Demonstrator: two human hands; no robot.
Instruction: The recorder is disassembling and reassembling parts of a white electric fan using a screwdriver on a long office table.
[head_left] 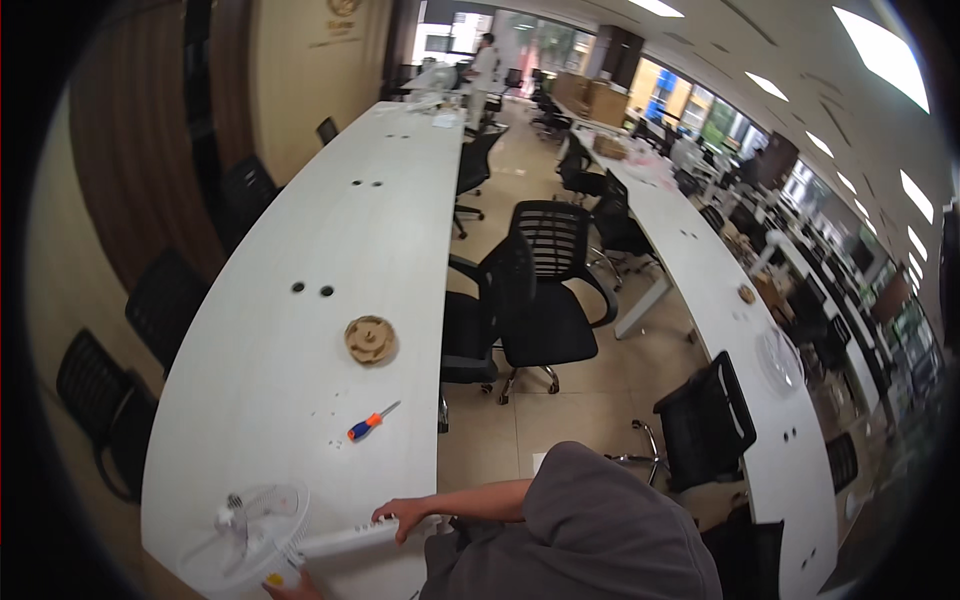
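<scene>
A white electric fan lies on its side on the near end of the white table, its pale column pointing right. Its see-through blades and round wire guard are at the lower left. My right hand is closed around the column, beside a row of small dark buttons. Low at the frame's edge, my left hand grips the fan just below the guard, next to a yellow spot; part of that hand is cut off. A screwdriver with an orange and blue handle lies farther up the table, near several tiny loose bits.
A round brown cardboard piece rests beyond the screwdriver on the long white table. Black mesh chairs crowd the aisle to the right. Another white table holds a clear round fan guard. A person stands far off.
</scene>
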